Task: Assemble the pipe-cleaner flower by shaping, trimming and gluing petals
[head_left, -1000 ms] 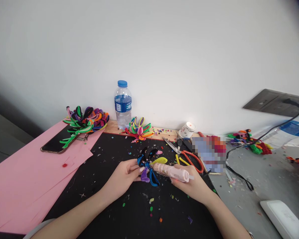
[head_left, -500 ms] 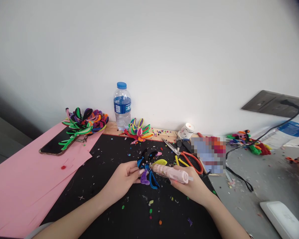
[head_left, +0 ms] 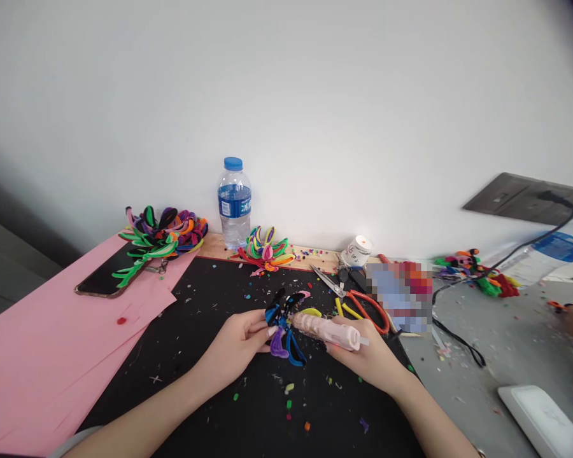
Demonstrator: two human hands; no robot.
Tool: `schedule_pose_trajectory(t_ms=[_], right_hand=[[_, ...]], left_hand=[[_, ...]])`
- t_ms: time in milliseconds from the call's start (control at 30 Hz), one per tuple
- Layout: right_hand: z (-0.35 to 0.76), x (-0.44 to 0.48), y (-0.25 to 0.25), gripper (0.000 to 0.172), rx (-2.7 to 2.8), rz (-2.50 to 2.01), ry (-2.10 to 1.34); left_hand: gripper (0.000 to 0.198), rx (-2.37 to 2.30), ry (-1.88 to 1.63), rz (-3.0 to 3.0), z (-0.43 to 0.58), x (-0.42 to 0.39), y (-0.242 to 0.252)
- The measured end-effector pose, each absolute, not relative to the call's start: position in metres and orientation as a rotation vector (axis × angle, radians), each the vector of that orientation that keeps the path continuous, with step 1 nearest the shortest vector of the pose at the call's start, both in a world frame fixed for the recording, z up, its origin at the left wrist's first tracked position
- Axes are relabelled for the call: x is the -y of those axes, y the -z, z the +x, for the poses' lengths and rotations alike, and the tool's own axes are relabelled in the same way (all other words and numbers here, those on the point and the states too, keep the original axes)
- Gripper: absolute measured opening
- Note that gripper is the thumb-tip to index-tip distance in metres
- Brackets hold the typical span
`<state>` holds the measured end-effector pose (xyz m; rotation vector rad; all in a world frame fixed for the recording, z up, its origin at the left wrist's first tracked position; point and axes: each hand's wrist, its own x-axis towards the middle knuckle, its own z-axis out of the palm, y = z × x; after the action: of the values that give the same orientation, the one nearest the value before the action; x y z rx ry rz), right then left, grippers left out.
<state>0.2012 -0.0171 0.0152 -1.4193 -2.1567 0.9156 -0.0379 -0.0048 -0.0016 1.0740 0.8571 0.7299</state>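
1. Pipe-cleaner flower (head_left: pixel 282 321), blue, black and purple, is held low over the black mat (head_left: pixel 210 318), in front of the water bottle (head_left: pixel 234 205) and slightly to its right.
2. It is pinched at its left edge by the fingertips of the left hand (head_left: pixel 233 346), which is closed on it.
3. A pink glue gun (head_left: pixel 327 331) is gripped in the right hand (head_left: pixel 370 359), with its tip set against the flower.
4. Red-handled scissors (head_left: pixel 358 302) are seen further to the right of the bottle, just behind the gun.
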Motion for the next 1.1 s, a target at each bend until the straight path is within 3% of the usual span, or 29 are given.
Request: schedule_pose_trajectory(t_ms=[667,1100], right_hand=[[0.2022,0.0194,-0.0159,0.010,2.165,-1.435,-0.964],[0.2009,0.0189,-0.0161,0.014,2.149,-1.425,-0.958]], left_hand=[[0.030,-0.906,-0.732,1.041,-0.0378,0.0040,-0.0019],[0.031,-0.907,-0.732,1.059,-0.0376,0.0046,0.0002]])
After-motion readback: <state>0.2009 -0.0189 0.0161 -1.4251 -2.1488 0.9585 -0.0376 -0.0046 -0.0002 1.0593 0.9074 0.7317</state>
